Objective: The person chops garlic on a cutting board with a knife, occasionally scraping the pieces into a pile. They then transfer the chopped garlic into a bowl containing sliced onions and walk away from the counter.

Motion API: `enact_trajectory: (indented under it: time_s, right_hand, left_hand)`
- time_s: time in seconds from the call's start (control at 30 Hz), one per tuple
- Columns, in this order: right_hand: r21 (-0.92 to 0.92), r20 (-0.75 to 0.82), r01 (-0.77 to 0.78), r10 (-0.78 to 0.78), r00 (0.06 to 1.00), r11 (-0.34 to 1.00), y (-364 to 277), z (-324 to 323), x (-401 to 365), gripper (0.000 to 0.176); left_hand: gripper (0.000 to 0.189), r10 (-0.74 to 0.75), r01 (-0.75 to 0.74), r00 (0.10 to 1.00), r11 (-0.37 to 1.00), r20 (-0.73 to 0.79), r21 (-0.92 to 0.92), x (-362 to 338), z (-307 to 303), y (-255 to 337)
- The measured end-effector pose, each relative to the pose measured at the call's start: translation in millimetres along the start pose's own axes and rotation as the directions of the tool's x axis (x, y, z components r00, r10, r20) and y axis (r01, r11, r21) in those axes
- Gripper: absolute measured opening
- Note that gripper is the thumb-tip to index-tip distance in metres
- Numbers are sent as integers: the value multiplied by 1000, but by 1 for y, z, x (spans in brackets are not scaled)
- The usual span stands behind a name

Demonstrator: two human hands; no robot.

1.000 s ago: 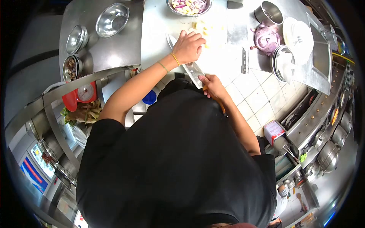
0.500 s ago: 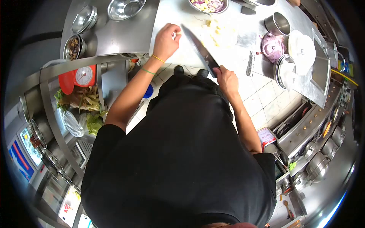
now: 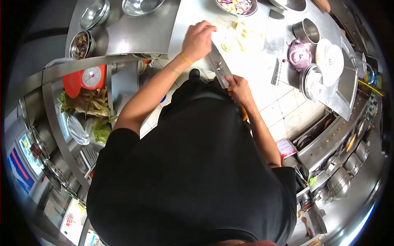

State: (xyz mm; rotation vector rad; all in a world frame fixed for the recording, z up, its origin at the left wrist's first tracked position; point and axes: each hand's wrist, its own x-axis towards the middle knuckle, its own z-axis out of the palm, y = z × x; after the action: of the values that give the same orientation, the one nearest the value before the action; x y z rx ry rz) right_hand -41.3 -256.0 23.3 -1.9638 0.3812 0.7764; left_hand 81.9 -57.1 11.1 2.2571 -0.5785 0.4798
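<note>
My right hand (image 3: 240,89) is wrapped around the orange handle of a broad kitchen knife (image 3: 220,69). Small pale bits stick to its blade, which points away and to the left. Over the blade's far end is my left hand (image 3: 200,40), its fingers bent and somewhat apart. Anything beneath those fingers is hidden. Pale yellow peeled pieces (image 3: 242,35) lie on the white cutting board (image 3: 256,57) to the right of my left hand.
Behind the board stands a metal bowl of cut onion (image 3: 237,7). At right are a steel pot (image 3: 306,31), a purple bundle (image 3: 300,55), white lids (image 3: 329,61) and a grater-like strip (image 3: 276,71). A steel counter (image 3: 135,39) with bowls adjoins at left.
My left hand has moved right and turned over the knife's far end; the pale piece pinched there before no longer shows. The knife has shifted slightly nearer my body, and its blade face shows more.
</note>
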Motion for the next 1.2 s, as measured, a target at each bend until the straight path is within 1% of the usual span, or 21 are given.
enact_trajectory:
  time_s: [0.03,0.07,0.1,0.13,0.2,0.23,0.27,0.33,0.4,0.47,0.5,0.57,0.6,0.67,0.73,0.83,0.87,1.0,1.03,1.13,1.2]
  right_hand:
    - [14,-14,-1,1,1000,1000,1,2,2,39]
    - [-46,-27,12,-13,1000,999,3,5,2,40]
    - [-104,-41,21,-25,999,994,6,8,2,40]
    - [-94,-50,13,-17,999,996,11,13,3,40]
    - [-143,-17,135,-139,990,980,10,19,0,40]
    - [-132,13,57,-55,998,990,10,15,1,42]
    - [-121,6,47,-47,999,992,13,15,1,42]
    - [-175,-60,108,-120,991,979,22,16,1,41]
    - [-119,-20,76,-79,997,990,18,9,-1,41]
    - [-79,32,46,-43,999,996,13,2,-10,41]
    - [-69,46,65,-62,997,996,8,-2,-11,41]
    - [-60,39,109,-107,993,992,4,-4,-13,42]
    - [-59,41,115,-113,993,992,3,-5,-12,42]
    - [65,41,-36,33,999,997,-1,-9,-13,43]
    - [84,31,-50,47,998,995,6,-10,-7,43]
    - [112,32,-67,63,997,991,4,-12,-4,42]
    - [131,35,-81,77,996,988,2,-12,-5,42]
    - [127,1,-71,71,997,989,4,-10,-3,41]
    - [123,-2,-59,60,998,991,5,-9,-2,40]
    - [145,-12,-53,56,998,988,14,-5,-1,39]
    - [88,-50,-5,9,999,996,18,-3,1,40]
  left_hand:
    - [24,81,-80,994,997,69,-18,12,19,1]
    - [27,155,-151,979,988,133,-40,17,37,2]
    - [31,177,-182,958,983,224,1,20,47,0]
    - [31,188,-191,954,982,233,-10,19,57,-5]
    - [35,183,-189,963,982,200,14,20,70,-9]
    - [37,112,-126,965,991,238,45,18,75,-12]
    - [37,120,-133,961,990,249,36,23,74,-14]
    - [34,140,-125,968,989,209,-84,31,70,-20]
    - [34,116,-109,992,984,41,-139,61,42,-20]
    - [22,125,-128,991,991,-56,-45,76,7,-6]
    - [22,124,-126,991,991,-55,-36,74,0,-9]
    - [26,-47,101,982,949,181,-300,73,-11,-13]
    - [26,-46,99,983,950,180,-295,68,-11,-13]
    - [33,14,16,986,985,168,-173,48,1,-14]
    - [31,130,-115,984,985,124,-126,38,18,-8]
    - [31,169,-146,974,978,150,-151,33,45,4]
    - [31,202,-180,958,976,203,-119,34,54,5]
    - [32,255,-261,908,965,332,-30,33,72,7]
    - [33,274,-276,910,960,313,-36,34,74,5]
    - [34,274,-280,900,959,340,-31,35,78,6]
    - [35,280,-290,892,957,355,-25,34,79,6]
